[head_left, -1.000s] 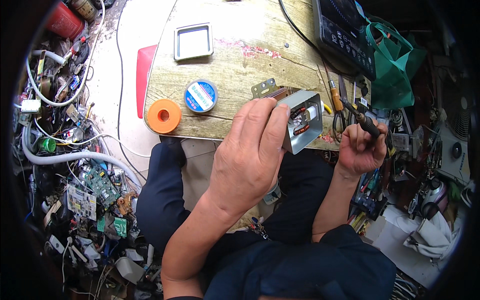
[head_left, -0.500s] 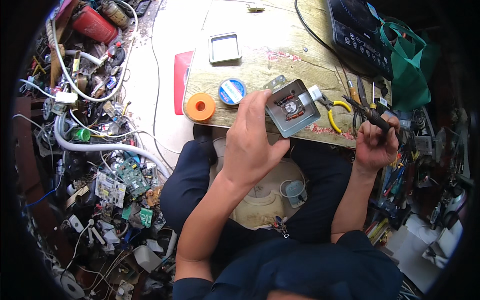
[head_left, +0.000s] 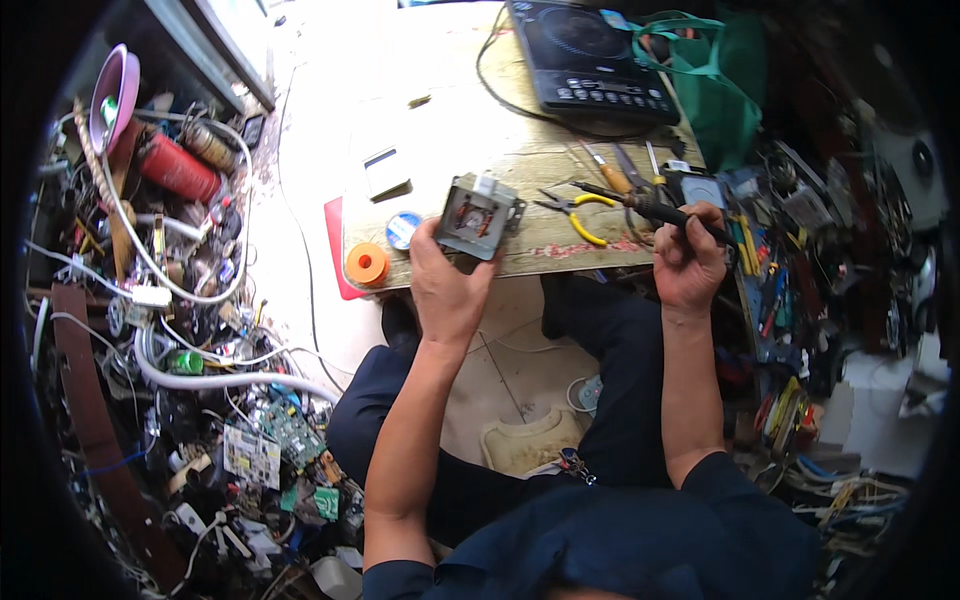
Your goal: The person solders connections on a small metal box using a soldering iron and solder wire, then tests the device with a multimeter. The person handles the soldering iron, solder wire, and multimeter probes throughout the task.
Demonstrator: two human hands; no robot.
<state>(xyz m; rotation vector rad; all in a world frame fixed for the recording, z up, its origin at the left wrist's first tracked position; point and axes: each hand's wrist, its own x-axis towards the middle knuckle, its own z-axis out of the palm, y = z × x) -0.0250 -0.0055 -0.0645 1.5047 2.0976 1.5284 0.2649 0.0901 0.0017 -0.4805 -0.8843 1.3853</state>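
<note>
My left hand (head_left: 450, 285) is closed around the lower edge of a magnetron (head_left: 497, 243), tilted above the table's front edge. Its square metal box faces up, open, with two copper-coloured coils inside and a pale connector on one side. In my right hand (head_left: 692, 265) is a soldering iron (head_left: 655, 210) with a black handle, its tip pointing left over the table, apart from the magnetron. Yellow-handled pliers (head_left: 595, 238) lie below the tip. An orange spool (head_left: 367, 263) and a round blue-and-white tin (head_left: 402, 231) are left of the magnetron. Behind them lies a small square metal lid (head_left: 384, 172).
A black induction cooker (head_left: 590, 60) stands at the table's back right, beside a green bag (head_left: 725, 100). Wood-handled tools (head_left: 612, 176) lie before it. Circuit boards (head_left: 285, 430), cables and a red cylinder (head_left: 178, 168) crowd the left floor; many tools fill the right side.
My view has shifted, showing more of the far side. The magnetron has turned in my left hand, its connector now at the far side. The soldering iron has swung to point more leftward.
</note>
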